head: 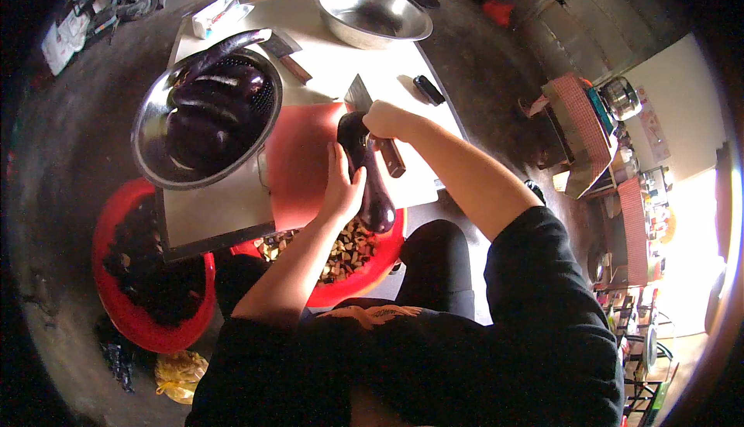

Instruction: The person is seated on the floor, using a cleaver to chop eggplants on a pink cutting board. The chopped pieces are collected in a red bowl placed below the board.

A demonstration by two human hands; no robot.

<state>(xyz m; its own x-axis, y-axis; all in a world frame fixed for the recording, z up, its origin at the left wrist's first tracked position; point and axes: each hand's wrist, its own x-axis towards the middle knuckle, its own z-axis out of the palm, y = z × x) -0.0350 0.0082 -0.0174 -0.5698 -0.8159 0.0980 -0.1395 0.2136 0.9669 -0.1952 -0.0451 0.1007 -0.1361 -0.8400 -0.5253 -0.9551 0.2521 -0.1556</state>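
Note:
A long dark purple eggplant (378, 197) lies over the near edge of a red cutting board (305, 159). My left hand (344, 188) rests against its left side, fingers along the skin. My right hand (388, 120) is closed around a cleaver (358, 94) near the eggplant's far end; the blade points away and the dark wooden handle sticks out below the fist. Whether the blade touches the eggplant is hidden by the hand. Several whole eggplants (203, 107) fill a metal colander to the left. Below the board, a red basin (392, 252) holds cut eggplant pieces (349, 252).
A second cleaver (296, 69) lies beyond the colander's right side. A steel bowl (375, 11), a white package (215, 15) and a black object (429, 90) are on the white table (215, 218). Another red basin (110, 311) with dark contents stands on the floor at left.

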